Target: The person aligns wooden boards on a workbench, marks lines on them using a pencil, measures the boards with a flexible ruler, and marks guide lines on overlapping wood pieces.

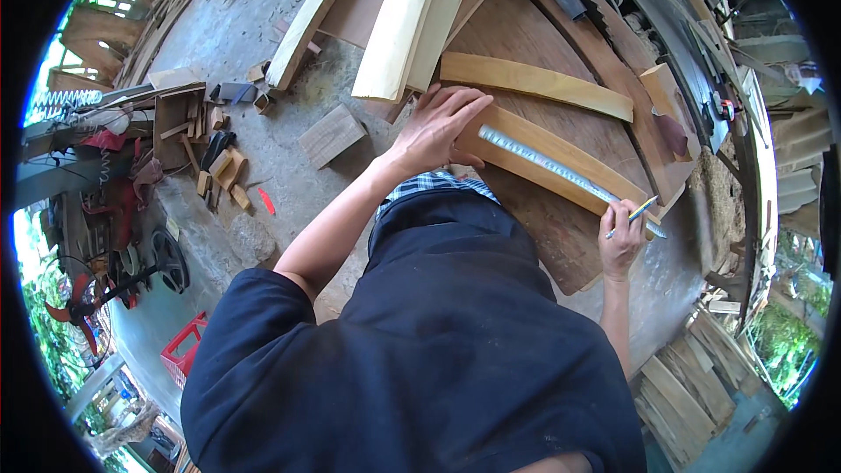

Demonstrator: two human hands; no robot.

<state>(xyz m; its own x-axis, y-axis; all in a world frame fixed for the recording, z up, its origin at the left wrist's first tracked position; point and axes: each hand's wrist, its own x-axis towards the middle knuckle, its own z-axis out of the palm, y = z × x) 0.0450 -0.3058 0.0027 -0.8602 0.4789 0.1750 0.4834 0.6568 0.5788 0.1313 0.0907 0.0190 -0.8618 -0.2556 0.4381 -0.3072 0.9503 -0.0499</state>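
A light wooden strip [561, 158] lies on a large reddish-brown board [534, 61]. A long metal ruler [561, 173] rests along the strip. My left hand [438, 127] presses flat on the strip's left end, next to the ruler's end. My right hand [620, 241] grips a pencil [632, 215] whose tip touches the strip at the ruler's right end. A second light strip [534, 83] lies just beyond, on the same board.
Pale curved planks [412, 22] lean across the board's far side. Wood offcuts [331, 134] and scraps litter the concrete floor on the left, near a box of pieces [180, 123]. A red crate [180, 352] sits lower left. Stacked planks [692, 394] lie at lower right.
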